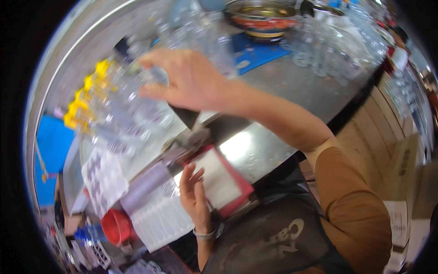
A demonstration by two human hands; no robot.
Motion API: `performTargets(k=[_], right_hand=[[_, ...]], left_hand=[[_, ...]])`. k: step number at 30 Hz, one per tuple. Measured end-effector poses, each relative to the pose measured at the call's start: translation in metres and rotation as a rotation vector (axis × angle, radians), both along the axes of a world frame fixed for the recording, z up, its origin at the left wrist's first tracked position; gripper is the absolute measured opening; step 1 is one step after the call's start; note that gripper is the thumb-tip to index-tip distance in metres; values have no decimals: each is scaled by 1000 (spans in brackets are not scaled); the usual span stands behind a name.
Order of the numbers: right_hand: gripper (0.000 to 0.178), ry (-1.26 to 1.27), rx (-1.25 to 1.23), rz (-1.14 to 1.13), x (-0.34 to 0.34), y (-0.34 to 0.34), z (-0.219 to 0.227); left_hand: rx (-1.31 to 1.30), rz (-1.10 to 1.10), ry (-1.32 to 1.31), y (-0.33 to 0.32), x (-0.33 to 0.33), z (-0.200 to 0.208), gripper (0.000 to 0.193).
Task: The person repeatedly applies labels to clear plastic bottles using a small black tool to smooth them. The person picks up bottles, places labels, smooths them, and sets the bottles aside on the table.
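crowded bottles at risk of toppling

the right hand (189, 80) is reaching over the steel bench (292, 86), fingers spread loosely on a clear plastic bottle (137, 91) among yellow-capped ones (86, 98) near the far left edge; a nudge could be knocking neighbours over. the left hand (194, 192) is resting open-fingered on a red-framed white pad (219, 180) at the near edge. white label sheets (157, 214) and a red cup (116, 226) are crowding the near left corner.

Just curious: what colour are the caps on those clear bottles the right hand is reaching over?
Yellow caps on the clear bottles, seen in the head view.
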State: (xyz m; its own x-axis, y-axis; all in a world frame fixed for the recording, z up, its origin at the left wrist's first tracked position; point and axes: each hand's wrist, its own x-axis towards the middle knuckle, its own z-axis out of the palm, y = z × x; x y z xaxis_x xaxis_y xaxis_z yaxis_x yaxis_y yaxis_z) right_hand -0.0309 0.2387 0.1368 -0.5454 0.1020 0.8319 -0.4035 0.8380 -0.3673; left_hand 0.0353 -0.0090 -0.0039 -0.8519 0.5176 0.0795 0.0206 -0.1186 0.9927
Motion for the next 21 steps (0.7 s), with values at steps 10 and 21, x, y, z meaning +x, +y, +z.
performTargets(k=[10,21], right_hand=[[45,-120,-120,-1094,226,316,-36],[36,-427,-48,-1076,258,387,-107]], left_hand=[[-117,-97,144,43,10,10,50],[-176,-253,129,72,27,19,49]])
